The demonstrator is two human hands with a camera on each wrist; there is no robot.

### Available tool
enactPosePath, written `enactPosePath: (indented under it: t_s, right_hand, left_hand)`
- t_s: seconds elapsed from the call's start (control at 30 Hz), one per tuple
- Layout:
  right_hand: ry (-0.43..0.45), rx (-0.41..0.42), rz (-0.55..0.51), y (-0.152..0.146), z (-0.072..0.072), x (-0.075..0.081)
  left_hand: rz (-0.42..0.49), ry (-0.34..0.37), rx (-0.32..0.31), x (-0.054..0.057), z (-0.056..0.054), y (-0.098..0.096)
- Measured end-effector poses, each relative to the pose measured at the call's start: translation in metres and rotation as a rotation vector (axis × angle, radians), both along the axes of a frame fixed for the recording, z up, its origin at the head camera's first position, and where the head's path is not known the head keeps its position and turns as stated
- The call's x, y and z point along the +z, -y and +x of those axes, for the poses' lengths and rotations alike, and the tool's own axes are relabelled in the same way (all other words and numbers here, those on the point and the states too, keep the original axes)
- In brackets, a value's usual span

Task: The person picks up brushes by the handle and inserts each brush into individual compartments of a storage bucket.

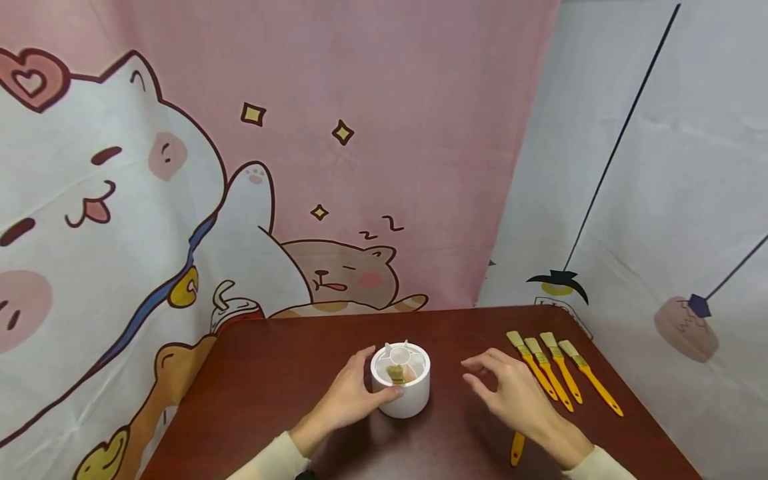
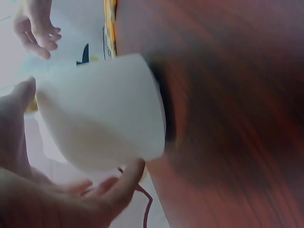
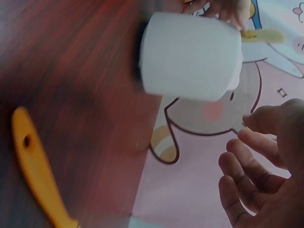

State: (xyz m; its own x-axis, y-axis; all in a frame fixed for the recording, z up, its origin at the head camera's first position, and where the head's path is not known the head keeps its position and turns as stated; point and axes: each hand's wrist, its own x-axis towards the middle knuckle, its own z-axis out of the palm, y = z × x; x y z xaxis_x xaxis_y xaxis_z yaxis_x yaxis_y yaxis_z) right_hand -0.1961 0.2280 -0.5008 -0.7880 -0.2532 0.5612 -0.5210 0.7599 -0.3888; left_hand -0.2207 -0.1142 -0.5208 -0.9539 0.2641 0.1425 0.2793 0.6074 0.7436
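Observation:
A white round holder (image 1: 405,398) with inner dividers stands upright on the table. My left hand (image 1: 351,395) grips it from the left, thumb at the front rim and fingers around the far side. Inside stands a paintbrush (image 1: 396,375), bristles up; the holder's wall hides its handle. To the right, apart from the holder, my right hand (image 1: 510,392) is in the air with loosely bent fingers and nothing in them. Under the right forearm lies another paintbrush (image 1: 517,450), of which only the yellow handle's end shows in the head view.
Several yellow-handled paintbrushes (image 1: 558,370) lie side by side on the table's right part, bristles pointing away. The dark red-brown table (image 1: 270,373) meets a cartoon-printed cloth (image 1: 420,167) behind it and at both sides.

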Motion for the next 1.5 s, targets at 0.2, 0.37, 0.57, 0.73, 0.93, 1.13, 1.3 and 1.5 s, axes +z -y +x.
enactPosePath:
  t_s: [0.2, 0.37, 0.57, 0.73, 0.93, 1.13, 1.3, 1.5]
  right_hand:
    - [0.074, -0.082, 0.002, -0.023, 0.003, -0.008]
    - [0.145, -0.151, 0.021, -0.039, 0.005, -0.018]
    - [0.314, -0.232, 0.072, -0.055, 0.003, -0.026]
    - [0.444, -0.267, 0.079, -0.069, -0.001, -0.032]
    - [0.501, -0.304, 0.113, -0.082, -0.005, -0.042]
    - [0.518, -0.321, 0.141, -0.091, -0.003, -0.052]
    - [0.565, -0.334, 0.139, -0.095, -0.003, -0.055]
    - [0.614, -0.359, 0.135, -0.099, -0.004, -0.058]
  left_hand:
    - [0.041, 0.0, 0.107, -0.001, 0.012, -0.019]
    - [0.03, 0.004, 0.169, 0.001, 0.014, -0.03]
    - [0.042, 0.019, 0.187, 0.004, 0.011, -0.032]
    - [0.087, 0.024, 0.155, 0.004, 0.009, -0.027]
    - [0.139, 0.068, 0.101, 0.004, 0.006, -0.019]
    - [0.212, 0.128, 0.028, -0.002, -0.002, -0.008]
    - [0.28, 0.195, -0.025, -0.007, -0.007, -0.003]
    - [0.339, 0.237, -0.075, -0.007, -0.011, 0.001]
